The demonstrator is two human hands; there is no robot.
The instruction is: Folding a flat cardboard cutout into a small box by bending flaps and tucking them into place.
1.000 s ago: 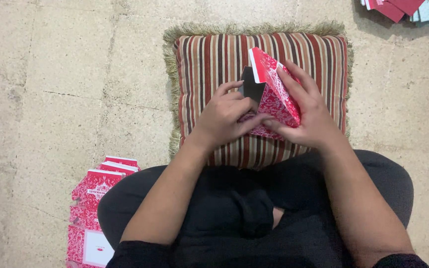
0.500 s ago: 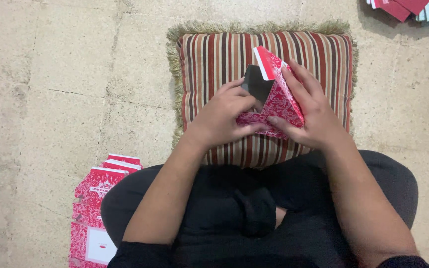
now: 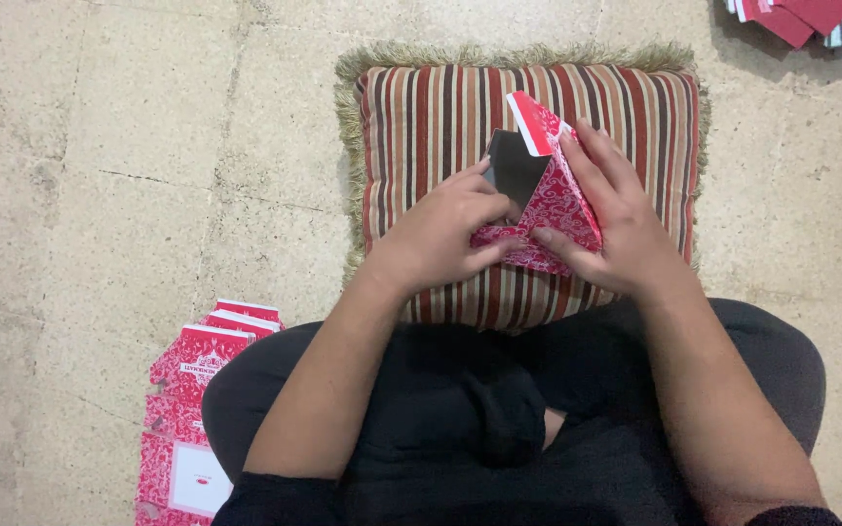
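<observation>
Head view: both hands grip a red patterned carton [image 3: 548,200] over a striped cushion [image 3: 421,117]. Left hand [image 3: 436,239] pinches its lower edge; right hand [image 3: 626,224] clasps its side.

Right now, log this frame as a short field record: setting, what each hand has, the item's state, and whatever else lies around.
Setting: person seated on a stone floor, legs crossed, striped fringed cushion in front
Left hand: grips the lower left side of a red patterned carton
Right hand: holds the carton's right side, fingers spread along it
Carton state: partly folded, top flap up, dark inside showing, held over the cushion
Beside left knee: stack of flat red cartons
Top right corner: more flat red and pale cards, cut off by the frame
</observation>
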